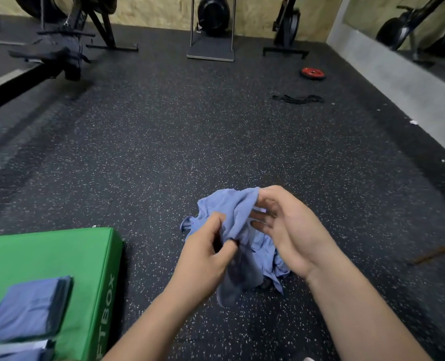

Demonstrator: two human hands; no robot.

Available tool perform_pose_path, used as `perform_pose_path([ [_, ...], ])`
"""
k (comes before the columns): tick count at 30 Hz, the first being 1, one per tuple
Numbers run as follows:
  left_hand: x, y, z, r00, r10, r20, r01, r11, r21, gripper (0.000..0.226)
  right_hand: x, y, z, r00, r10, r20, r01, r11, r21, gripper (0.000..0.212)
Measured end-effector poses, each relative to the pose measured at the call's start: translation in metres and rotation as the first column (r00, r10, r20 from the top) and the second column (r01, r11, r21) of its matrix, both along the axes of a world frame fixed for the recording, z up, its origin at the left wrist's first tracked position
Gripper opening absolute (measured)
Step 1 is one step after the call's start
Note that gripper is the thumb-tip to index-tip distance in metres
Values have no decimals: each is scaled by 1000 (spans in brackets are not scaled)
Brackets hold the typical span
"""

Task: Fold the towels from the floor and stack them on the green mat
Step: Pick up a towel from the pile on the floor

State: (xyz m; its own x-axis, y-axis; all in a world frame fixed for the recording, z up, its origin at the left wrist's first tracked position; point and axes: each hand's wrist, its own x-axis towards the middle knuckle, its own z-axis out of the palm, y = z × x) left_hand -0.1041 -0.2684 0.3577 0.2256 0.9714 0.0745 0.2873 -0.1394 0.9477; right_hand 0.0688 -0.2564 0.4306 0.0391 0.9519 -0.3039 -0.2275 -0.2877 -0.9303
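L edge cuts off folded towels (26,311) & green mat (46,256).

One piece of writing can be read: white capital letters on the right-hand side face of the green mat (46,256), near left in the scene. The lettering (106,306) runs sideways up that face and shows FTBOX. Anything before the F is cut off by the bottom edge of the view. The red weight plate (313,73), far right, carries marks at its middle — too small to read
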Motion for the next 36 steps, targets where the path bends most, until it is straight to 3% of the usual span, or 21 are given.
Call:
perform_pose_path([
  [2,-9,-3,4,995,-79,-63,82,996,40,20,-5,-2,7,977,43,-207,-59,996,-70,23],
  [3,-13,-5,6,990,-117,-85,121,992,47,23,-9,-2,7,973,60,-225,-80,994,-81,23],
  [7,-31,-9,10,961,-238,-141,242,970,5,18,-30,3,-8,998,35,42,-35,999,-4,10],
  [9,-44,-6,11,969,-236,-75,231,970,-74,13,-39,3,-12,987,34,157,-45,997,70,13],
  [11,-55,1,12,990,-131,42,136,982,-132,14,-47,0,-12,964,77,255,-115,984,136,15],
  [13,-64,8,13,997,24,77,-18,996,-82,7,-56,-3,-9,931,147,335,-209,965,157,17],
  [14,-67,10,14,992,89,89,-85,995,-46,8,-60,-5,-8,906,174,386,-252,954,162,18],
  [16,-70,11,19,986,120,115,-120,993,-5,30,-65,-6,-8,839,211,502,-333,928,167,22],
  [18,-73,11,22,996,27,89,-27,1000,2,47,-67,-8,-4,763,248,597,-409,900,149,25],
  [21,-77,15,20,992,-114,49,117,991,-66,48,-65,-10,2,622,291,727,-508,857,92,27],
  [25,-75,15,16,980,-189,62,197,968,-155,41,-58,-12,7,514,274,813,-559,826,75,25],
  [28,-77,17,13,981,-185,58,193,964,-182,24,-49,-12,7,466,234,853,-555,828,76,27],
  [33,-90,25,13,987,-158,-20,151,969,-198,14,-30,-7,1,417,181,891,-515,855,67,31],
  [36,-99,28,15,981,-169,90,186,954,-234,16,-16,-4,0,428,162,889,-454,889,57,32],
])
